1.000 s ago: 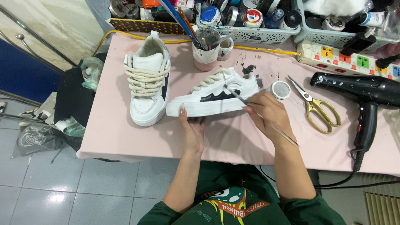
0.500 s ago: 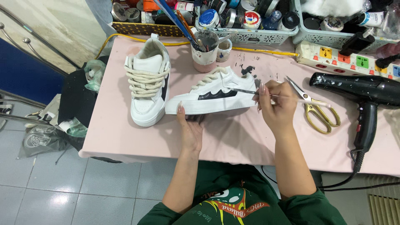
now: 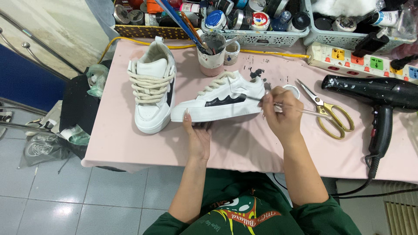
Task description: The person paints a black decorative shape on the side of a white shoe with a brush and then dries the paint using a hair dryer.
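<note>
Right hand [image 3: 282, 114]: fingers pinched on a thin brush [image 3: 278, 103], tip against the heel end of the white sneaker [image 3: 220, 100], next to its black side stripe. Left hand [image 3: 198, 137]: flat on the pink table [image 3: 130, 143], palm down, fingers together, fingertips touching the sneaker's sole edge near the toe. Sneaker lies side-on mid-table, toe pointing left.

Around it: second white sneaker [image 3: 152, 91] just beside on the left, upright, cream laces, toe toward the table edge. Small white paint pot [image 3: 291, 90] just behind the right hand. Gold-handled scissors [image 3: 327, 111] to its right, closed. Black hair dryer [image 3: 379, 98] farther right, lying flat, cord off the table edge. Mug of brushes [image 3: 211, 54] behind the sneaker, paint-stained. Power strip [image 3: 361, 58] and baskets of paint jars [image 3: 248, 21] along the back edge.
</note>
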